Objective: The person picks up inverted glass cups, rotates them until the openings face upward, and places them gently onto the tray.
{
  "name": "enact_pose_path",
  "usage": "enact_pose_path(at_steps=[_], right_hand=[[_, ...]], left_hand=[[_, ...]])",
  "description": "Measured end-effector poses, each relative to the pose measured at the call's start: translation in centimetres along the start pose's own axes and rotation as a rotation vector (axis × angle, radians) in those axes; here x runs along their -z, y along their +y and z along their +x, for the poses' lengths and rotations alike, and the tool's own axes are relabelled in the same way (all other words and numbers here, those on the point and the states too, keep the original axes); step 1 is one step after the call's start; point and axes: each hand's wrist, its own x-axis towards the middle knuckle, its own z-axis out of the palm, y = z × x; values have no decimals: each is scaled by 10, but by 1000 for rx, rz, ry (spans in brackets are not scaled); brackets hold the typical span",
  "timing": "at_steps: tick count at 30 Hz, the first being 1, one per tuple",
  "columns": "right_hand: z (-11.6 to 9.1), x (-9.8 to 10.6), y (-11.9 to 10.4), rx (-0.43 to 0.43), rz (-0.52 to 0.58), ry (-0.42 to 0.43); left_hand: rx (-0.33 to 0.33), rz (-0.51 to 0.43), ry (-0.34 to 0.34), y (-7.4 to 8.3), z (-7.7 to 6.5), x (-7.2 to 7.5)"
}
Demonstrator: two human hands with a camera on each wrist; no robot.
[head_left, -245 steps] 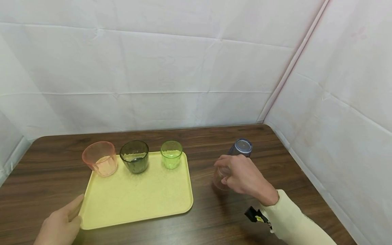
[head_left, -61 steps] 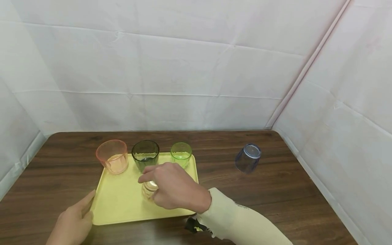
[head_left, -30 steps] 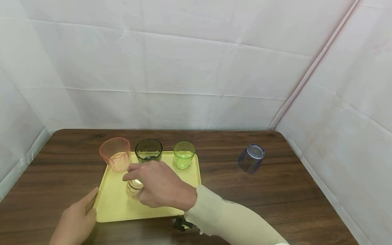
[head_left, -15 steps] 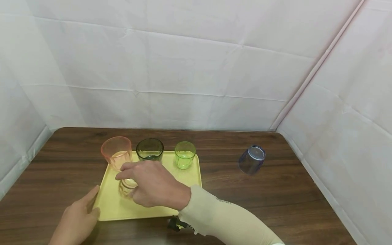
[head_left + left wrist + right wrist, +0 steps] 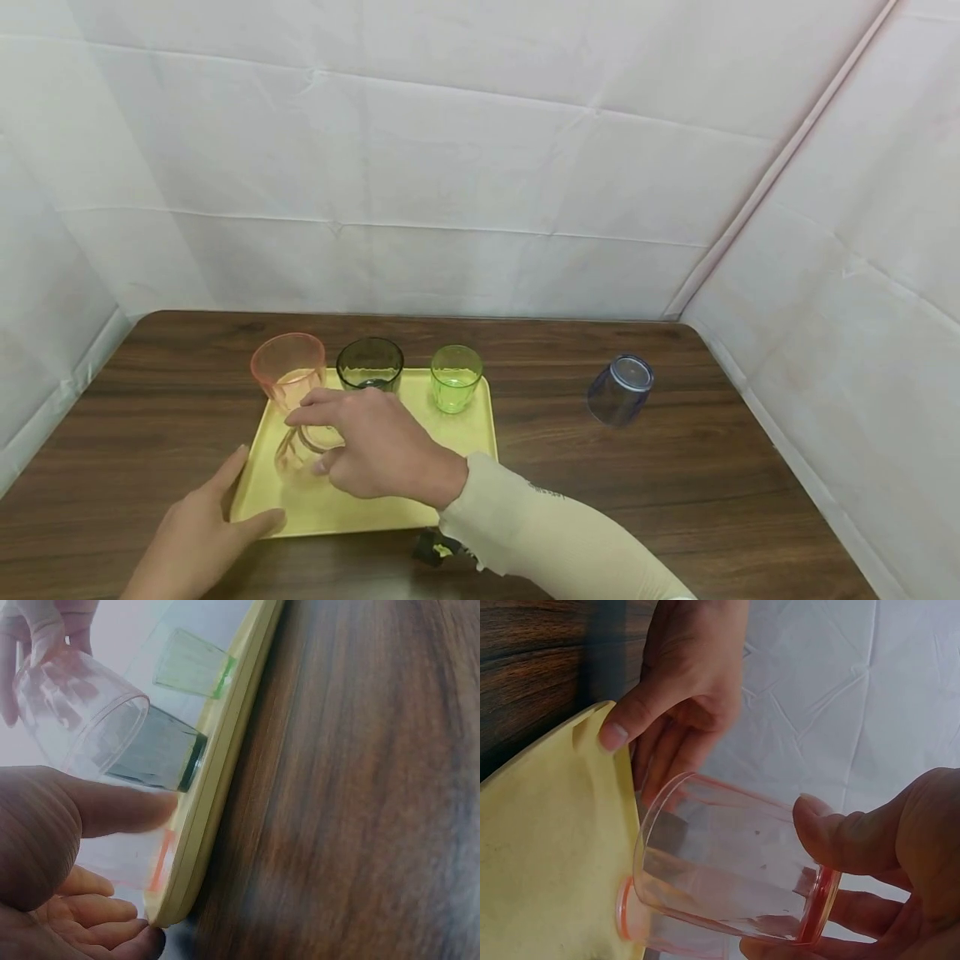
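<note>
- So the right hand (image 5: 378, 446) is pinching a clear, slightly pinkish cup (image 5: 727, 862) by its reddish base, thumb on one side and fingers on the other.
- That cup is tipped mouth-down at an angle, over the near left part of the yellow tray (image 5: 352, 512). Left wrist view has its rim hanging above the tray.
- Left hand (image 5: 191, 529) is at the tray's near left corner with thumb and fingers spread: thumb reaching over the near edge, fingers along the left side. Fingertips touch the tray's edge in the left wrist view.
- Three cups stand upright in a row along the tray's far side. An orange-pink one (image 5: 288, 362) is at the far left corner, just beyond the held cup.
- Next to it, around the middle, is a dark smoky one (image 5: 370, 362), its lower part hidden by the right hand.
- Then a lime green one (image 5: 456, 379), smaller looking, near the far right corner.
- Off to the right, well apart from the tray, a blue cup (image 5: 619, 390) sits upside down on the wood-look table (image 5: 570, 458).
- Pale cream sleeve (image 5: 555, 533) on the right arm, white sheeting (image 5: 450, 167) behind everything.
</note>
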Motion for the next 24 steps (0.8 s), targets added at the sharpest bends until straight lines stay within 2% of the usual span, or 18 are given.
enact_pose_path(at_steps=[3,9,17,24], right_hand=[[0,-1,1,-23,26,-7],[1,-4,3,-71,101,0],[1,-7,7,-143,283,-17],[3,-9,12,-177,361,-20]], left_hand=[[-13,-5,25,2,-1,0],[-83,-46,127,8,-8,-2],[-103,-119,116,20,-10,1],[-146,-195,142,23,-14,-1]])
